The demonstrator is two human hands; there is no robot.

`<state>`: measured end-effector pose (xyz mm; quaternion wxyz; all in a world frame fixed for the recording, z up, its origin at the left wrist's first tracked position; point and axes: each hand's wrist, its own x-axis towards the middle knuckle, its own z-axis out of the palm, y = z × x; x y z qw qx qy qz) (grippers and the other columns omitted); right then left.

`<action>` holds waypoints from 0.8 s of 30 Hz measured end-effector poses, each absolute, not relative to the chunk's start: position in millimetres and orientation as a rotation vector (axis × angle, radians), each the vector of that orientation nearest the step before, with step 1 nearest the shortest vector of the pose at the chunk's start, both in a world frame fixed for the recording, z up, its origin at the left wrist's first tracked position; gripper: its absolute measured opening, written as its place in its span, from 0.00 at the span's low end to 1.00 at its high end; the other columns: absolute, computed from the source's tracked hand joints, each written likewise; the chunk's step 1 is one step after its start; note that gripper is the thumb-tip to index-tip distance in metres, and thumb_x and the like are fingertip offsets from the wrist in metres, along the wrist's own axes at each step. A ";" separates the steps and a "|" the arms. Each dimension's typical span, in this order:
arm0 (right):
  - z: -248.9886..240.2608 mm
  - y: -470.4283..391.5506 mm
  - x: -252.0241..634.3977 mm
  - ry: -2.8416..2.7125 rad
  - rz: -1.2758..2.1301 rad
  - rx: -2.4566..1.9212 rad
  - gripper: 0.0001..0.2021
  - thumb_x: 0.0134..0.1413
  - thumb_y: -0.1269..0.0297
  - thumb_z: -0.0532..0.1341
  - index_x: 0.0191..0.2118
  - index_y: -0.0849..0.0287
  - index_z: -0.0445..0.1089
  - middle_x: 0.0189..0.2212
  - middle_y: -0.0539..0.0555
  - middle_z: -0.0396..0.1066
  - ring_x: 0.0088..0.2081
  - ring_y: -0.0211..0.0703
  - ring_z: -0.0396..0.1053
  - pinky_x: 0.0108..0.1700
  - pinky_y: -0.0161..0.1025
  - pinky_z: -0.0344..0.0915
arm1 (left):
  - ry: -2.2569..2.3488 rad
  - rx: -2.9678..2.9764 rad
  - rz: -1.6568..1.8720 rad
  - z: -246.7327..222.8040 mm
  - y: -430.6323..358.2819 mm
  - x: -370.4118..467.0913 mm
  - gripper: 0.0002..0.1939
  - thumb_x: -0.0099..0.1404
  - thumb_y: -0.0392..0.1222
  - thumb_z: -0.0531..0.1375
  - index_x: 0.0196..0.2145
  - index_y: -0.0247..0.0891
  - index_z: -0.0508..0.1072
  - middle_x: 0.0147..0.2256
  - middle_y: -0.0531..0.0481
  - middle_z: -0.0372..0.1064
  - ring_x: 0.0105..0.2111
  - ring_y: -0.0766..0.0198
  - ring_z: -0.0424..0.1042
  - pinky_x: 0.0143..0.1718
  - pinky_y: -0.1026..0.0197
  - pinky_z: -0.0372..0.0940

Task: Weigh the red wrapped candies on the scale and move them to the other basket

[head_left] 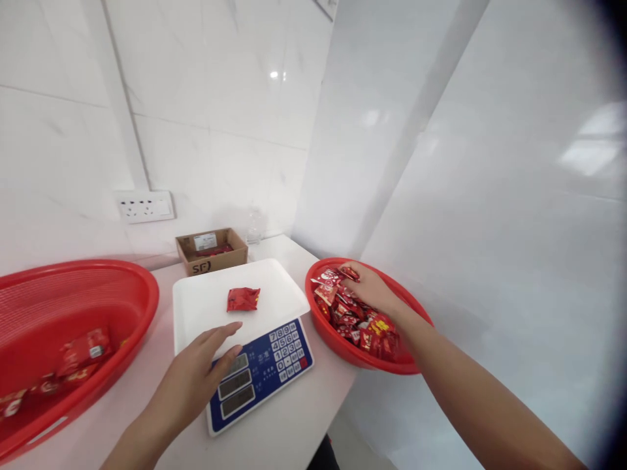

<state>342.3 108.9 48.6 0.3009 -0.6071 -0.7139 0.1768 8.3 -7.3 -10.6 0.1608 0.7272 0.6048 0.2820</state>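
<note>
A single red packet (243,299) lies on the white pan (279,281) of a digital weighing scale (262,367). Over the pan's near left edge and the scale's displays hovers my left hand (198,365), its fingers stretched out and nothing in them. On the right, my right hand (371,286) reaches into a red plastic basket (337,349) full of small red packets (379,336). Its thumb and fingers are closed around a shiny red packet (349,273) at the heap's far side; the fingertips are partly hidden.
A larger red basket (142,294) on the left contains several red packets (85,352). Behind the scale are a cardboard box (215,261) with red items inside and a clear bottle (254,228). Walls with a power socket (145,207) bound the white table (289,418).
</note>
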 end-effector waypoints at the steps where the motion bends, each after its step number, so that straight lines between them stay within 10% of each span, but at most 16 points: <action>1: 48.5 110.6 326.2 -1.947 0.393 -1.557 0.12 0.48 0.69 0.55 0.41 0.55 0.66 0.38 0.50 0.72 0.40 0.42 0.69 0.43 0.38 0.62 | 1.720 2.073 0.804 -9.1 -8.4 8.7 0.20 0.64 0.52 0.49 0.51 0.48 0.67 0.50 0.52 0.69 0.46 0.58 0.70 0.38 0.61 0.68; 24: 23.6 149.7 212.1 -2.281 0.391 -1.454 0.14 0.55 0.58 0.55 0.47 0.54 0.62 0.38 0.51 0.71 0.38 0.41 0.69 0.38 0.37 0.63 | 1.734 2.038 0.803 1.7 -13.8 6.6 0.20 0.65 0.50 0.49 0.53 0.48 0.65 0.50 0.49 0.68 0.43 0.58 0.71 0.42 0.57 0.67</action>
